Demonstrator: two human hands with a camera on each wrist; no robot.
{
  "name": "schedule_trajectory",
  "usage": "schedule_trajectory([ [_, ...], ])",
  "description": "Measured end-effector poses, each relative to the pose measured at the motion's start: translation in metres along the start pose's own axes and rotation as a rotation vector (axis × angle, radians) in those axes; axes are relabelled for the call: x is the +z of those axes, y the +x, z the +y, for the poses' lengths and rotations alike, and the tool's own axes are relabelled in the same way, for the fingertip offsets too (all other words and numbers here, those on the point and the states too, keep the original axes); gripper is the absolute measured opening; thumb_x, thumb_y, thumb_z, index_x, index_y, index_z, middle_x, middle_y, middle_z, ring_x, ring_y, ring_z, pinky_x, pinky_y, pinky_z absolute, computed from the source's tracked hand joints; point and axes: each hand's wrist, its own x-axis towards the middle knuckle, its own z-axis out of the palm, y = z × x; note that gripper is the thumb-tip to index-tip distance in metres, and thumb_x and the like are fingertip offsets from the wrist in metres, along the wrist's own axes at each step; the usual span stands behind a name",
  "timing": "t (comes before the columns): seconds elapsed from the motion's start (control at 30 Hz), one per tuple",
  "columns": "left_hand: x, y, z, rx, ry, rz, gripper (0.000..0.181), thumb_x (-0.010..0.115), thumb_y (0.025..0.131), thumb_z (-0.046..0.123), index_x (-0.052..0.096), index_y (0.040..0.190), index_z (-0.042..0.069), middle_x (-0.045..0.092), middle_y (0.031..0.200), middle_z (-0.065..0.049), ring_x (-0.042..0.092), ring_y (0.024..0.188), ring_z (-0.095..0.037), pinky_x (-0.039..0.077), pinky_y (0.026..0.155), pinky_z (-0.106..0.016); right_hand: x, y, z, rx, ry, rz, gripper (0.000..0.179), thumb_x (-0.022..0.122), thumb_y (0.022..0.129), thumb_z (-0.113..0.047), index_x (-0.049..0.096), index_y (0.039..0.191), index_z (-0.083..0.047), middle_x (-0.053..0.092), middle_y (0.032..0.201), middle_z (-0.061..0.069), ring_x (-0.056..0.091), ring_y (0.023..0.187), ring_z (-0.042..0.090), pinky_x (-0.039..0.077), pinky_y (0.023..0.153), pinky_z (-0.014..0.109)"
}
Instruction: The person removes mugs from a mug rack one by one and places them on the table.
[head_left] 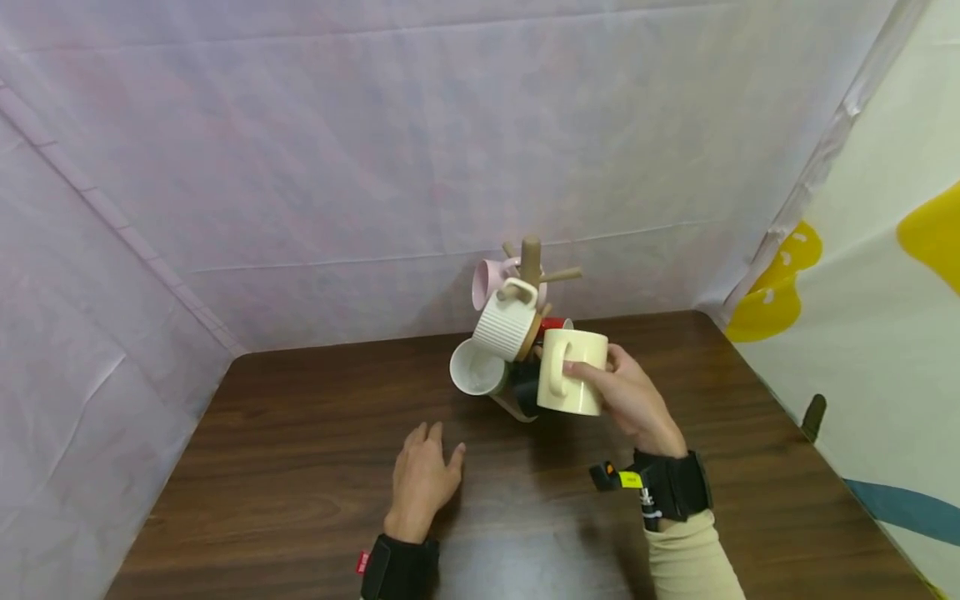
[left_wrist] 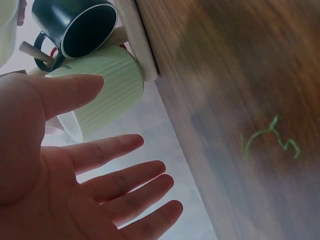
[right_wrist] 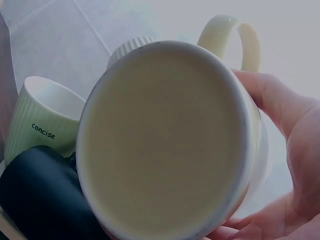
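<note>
- The right hand [head_left: 636, 404] grips the cream mug [head_left: 573, 394], its thumb by the handle; the other fingers are mostly hidden behind the body.
- The cream mug is held off the table [head_left: 300, 433], in front of the stand. Its underside fills most of the right wrist view, so what it may contain cannot be seen.
- The left hand [head_left: 422, 477] has its fingers straight and parted, nearer the person than the mugs; whether it touches the table is unclear.
- Just left of the cream mug, the dark mug [head_left: 523, 383] is partly covered in the head view. The left wrist view shows its mouth, too dark inside to make out.
- Beyond the left hand, the pale green ribbed mug [head_left: 477, 369] shows its white interior; its outer wall is mostly hidden from the head view.
- Left of and beyond the right hand, the white ribbed mug [head_left: 502, 327] hangs tilted by its handle, its inside out of sight.
- Farther from both hands, the pink mug [head_left: 486, 283] is partly blocked by the wooden stand [head_left: 530, 258].
- Behind the cream mug, only a sliver of a red mug [head_left: 552, 322] shows.
</note>
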Motion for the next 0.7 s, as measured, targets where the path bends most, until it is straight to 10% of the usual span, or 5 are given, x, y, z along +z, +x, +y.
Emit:
schedule_trajectory([
  [0.7,0.003,0.001,-0.003,0.016,0.017,0.036,0.054,0.064,0.087,0.029,0.056,0.125,-0.008,0.051,0.130,-0.034,0.047,0.120,-0.044,0.044,0.095,-0.057,0.016,-0.009,0.014,-0.048,0.062,-0.061,0.073,0.075,0.079,-0.023,0.030,0.134,-0.004,0.057,0.115,0.021,0.066,0.090,0.025,0.058,0.071,0.036],
])
